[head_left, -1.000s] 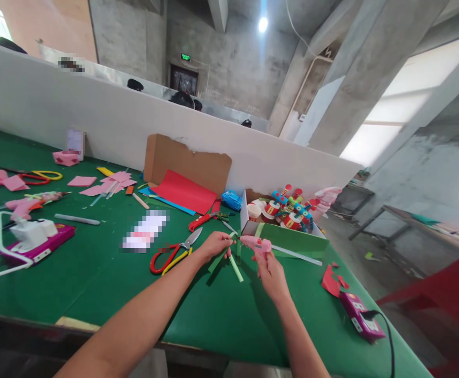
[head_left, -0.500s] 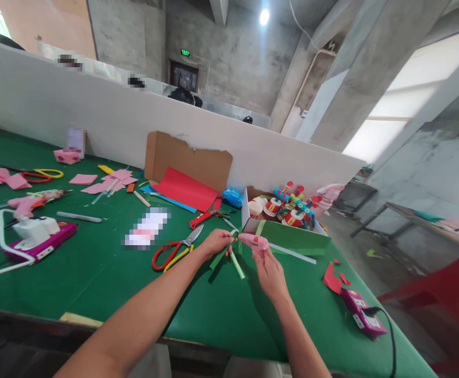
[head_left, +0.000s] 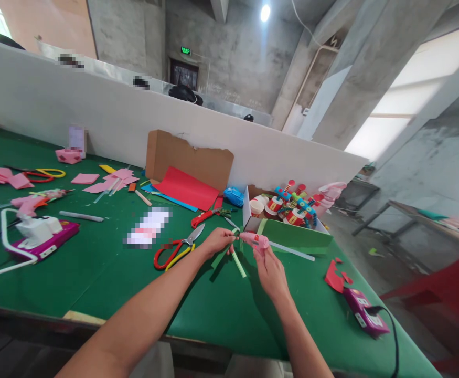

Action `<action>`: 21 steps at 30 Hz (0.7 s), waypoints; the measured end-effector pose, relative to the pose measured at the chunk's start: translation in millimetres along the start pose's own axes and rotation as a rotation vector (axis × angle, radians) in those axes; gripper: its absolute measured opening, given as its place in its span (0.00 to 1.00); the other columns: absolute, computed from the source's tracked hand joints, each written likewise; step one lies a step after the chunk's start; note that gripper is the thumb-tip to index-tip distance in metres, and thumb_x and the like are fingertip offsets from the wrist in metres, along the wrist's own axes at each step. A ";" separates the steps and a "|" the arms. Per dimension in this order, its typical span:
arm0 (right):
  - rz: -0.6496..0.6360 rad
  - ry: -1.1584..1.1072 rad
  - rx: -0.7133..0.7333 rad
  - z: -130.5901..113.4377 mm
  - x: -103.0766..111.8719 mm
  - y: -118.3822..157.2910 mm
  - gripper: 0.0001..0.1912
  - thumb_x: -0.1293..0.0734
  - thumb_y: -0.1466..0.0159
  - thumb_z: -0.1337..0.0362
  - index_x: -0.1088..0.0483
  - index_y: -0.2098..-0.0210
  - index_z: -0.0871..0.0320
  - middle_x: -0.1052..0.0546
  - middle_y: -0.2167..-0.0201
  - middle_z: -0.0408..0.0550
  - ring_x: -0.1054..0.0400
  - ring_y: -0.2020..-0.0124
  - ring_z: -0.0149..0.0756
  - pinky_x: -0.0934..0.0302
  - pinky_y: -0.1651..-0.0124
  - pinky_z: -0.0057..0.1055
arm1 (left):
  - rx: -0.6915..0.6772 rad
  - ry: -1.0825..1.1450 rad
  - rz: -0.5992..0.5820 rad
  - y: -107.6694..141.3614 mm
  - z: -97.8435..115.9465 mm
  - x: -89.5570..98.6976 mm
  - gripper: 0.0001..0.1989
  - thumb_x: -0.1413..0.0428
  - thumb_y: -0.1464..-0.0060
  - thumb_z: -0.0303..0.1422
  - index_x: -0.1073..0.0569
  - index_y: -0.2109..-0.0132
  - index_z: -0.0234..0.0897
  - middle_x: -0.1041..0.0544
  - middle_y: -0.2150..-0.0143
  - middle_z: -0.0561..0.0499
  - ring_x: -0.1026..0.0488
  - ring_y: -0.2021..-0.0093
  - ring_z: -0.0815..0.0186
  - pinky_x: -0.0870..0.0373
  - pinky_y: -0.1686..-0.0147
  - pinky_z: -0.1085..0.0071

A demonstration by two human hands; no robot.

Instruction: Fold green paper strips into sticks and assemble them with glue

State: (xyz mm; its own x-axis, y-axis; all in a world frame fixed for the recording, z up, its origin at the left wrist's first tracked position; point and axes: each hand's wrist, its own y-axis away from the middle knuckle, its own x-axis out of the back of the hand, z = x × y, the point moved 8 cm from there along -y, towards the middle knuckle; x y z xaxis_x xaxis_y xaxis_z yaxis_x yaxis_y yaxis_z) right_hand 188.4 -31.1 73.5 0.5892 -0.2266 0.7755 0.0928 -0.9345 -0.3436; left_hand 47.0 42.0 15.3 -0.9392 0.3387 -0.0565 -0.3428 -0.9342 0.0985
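Note:
Pinched in my left hand (head_left: 222, 241) are green paper strips (head_left: 238, 264), their ends hanging below the fingers. My right hand (head_left: 269, 270) is wrapped round a pink hot glue gun (head_left: 256, 240), and a long clear glue stick (head_left: 292, 251) sticks out of its back. The gun's nozzle points left, close to my left fingertips; whether it touches the paper I cannot tell. Just left of my left hand lie open scissors (head_left: 178, 250) with red and yellow handles. A red-handled tool (head_left: 203, 217) rests beyond that hand.
A box (head_left: 246, 212) of paper-cup figures stands behind the glue gun, green paper (head_left: 296, 239) against its front. Red card (head_left: 190, 188) leans on cardboard (head_left: 190, 157). Purple power strips (head_left: 366, 311) lie at right and left. A white partition (head_left: 115, 110) borders the table.
The glue gun's nozzle and my left fingers have shifted very slightly. Both hands keep their holds, and the whole view has moved a little.

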 end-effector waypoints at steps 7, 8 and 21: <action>0.028 0.008 0.013 2.3 -1.1 0.9 0.25 0.48 0.33 0.55 0.33 0.44 0.58 0.28 0.44 0.52 0.33 0.45 0.41 0.37 0.46 0.34 | -0.009 -0.012 -0.010 -2.5 -2.8 0.7 0.07 0.46 0.51 0.32 0.29 0.74 0.33 0.29 0.85 0.55 0.35 0.85 0.72 0.41 0.82 0.76; 0.033 0.010 0.010 2.6 -0.6 0.9 0.25 0.48 0.33 0.56 0.34 0.43 0.58 0.28 0.45 0.52 0.32 0.45 0.41 0.37 0.47 0.34 | -0.011 -0.011 -0.010 -3.1 -3.4 0.9 0.07 0.46 0.51 0.31 0.29 0.73 0.33 0.29 0.85 0.55 0.34 0.85 0.72 0.40 0.82 0.76; 0.015 0.037 0.010 -4.1 1.2 0.0 0.27 0.50 0.33 0.56 0.34 0.43 0.62 0.29 0.45 0.56 0.32 0.45 0.43 0.36 0.49 0.35 | -0.029 -0.012 -0.021 -3.9 -4.7 2.1 0.08 0.45 0.53 0.34 0.29 0.72 0.32 0.27 0.84 0.54 0.34 0.84 0.71 0.40 0.81 0.76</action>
State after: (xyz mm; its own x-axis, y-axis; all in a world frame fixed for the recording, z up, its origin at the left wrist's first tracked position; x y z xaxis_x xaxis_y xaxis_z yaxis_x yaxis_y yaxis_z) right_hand 185.8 -32.5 76.6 0.5604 -0.2509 0.7893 0.0919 -0.9283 -0.3603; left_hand 46.5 45.9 10.2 -0.9319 0.3598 -0.0460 -0.3623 -0.9295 0.0687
